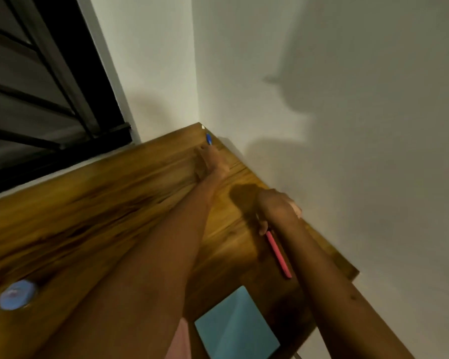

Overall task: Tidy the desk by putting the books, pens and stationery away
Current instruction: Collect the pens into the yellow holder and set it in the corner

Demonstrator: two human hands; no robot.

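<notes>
Both bare arms stretch out over the wooden tabletop (88,216), which is pushed into a corner where two pale walls (347,99) meet. A dark window (36,86) with slanted bars fills the upper left.

The left hand (211,161) reaches to the far corner, fingers extended and lying low on the wood, their tips at or just short of a small blue pen or cap (208,139) lying near the wall. It is too blurred to say whether they touch it, and I cannot tell if that hand has hold of anything.

The right hand (275,206) sits nearer, by the tabletop's right edge next to the wall, knuckles up and fingers curled in. A pink pen (279,253) runs from under that hand back along the wrist towards the person; the hand looks closed around its far end.

Closer in, between the two forearms, a light blue book (236,325) lies flat on the wood. Off to the left, well apart from the rest, rests a round blue lid or tin (17,294); there is a reddish mark on its top, but nothing on it can be read. A strip of pink cloth (180,340) shows at the bottom edge.
</notes>
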